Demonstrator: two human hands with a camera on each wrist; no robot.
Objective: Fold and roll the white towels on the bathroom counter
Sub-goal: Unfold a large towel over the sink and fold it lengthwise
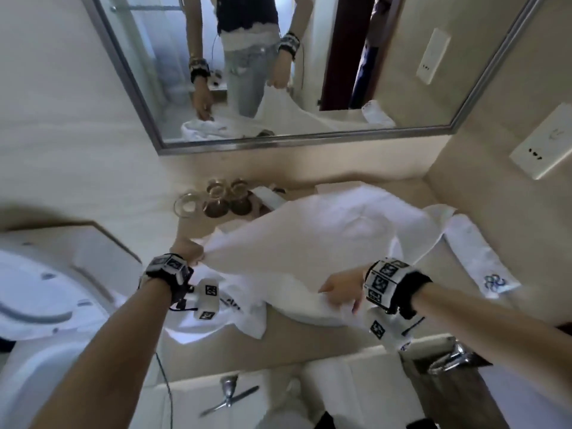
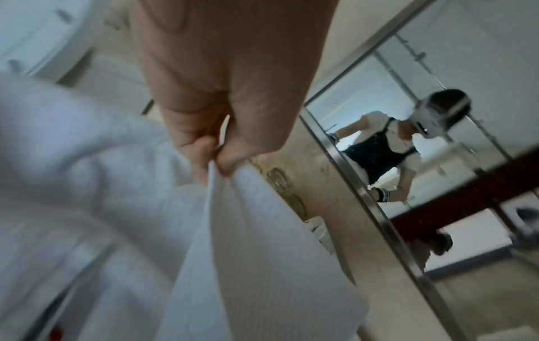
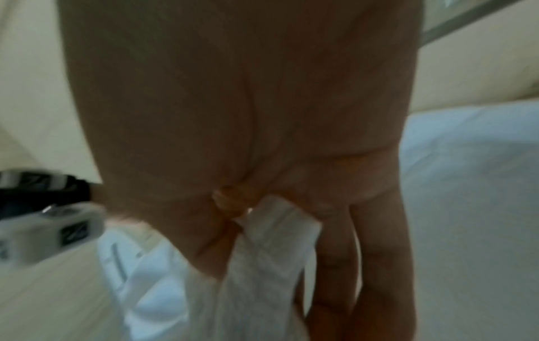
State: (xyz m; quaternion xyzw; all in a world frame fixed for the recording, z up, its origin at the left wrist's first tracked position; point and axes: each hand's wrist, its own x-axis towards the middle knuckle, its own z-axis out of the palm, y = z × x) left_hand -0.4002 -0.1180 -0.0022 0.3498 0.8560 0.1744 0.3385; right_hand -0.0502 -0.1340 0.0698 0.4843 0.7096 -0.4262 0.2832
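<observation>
A large white towel (image 1: 325, 236) is lifted over the beige counter (image 1: 309, 339), stretched between my two hands. My left hand (image 1: 188, 250) pinches one corner of it; the left wrist view shows thumb and fingers (image 2: 215, 157) clamped on the towel's edge (image 2: 248, 242). My right hand (image 1: 337, 292) grips the near edge, with cloth (image 3: 262, 265) bunched between thumb and fingers in the right wrist view. A second crumpled white towel (image 1: 235, 317) lies under the left wrist. A long folded towel with a blue logo (image 1: 473, 258) lies flat at the right.
Three glass cups (image 1: 216, 196) stand at the back of the counter beside a small white box (image 1: 269, 196). A mirror (image 1: 278, 72) hangs above. A white toilet (image 1: 40, 292) sits at the left. A wall socket plate (image 1: 544, 144) is at the right, and a chrome handle (image 1: 229, 394) below the counter.
</observation>
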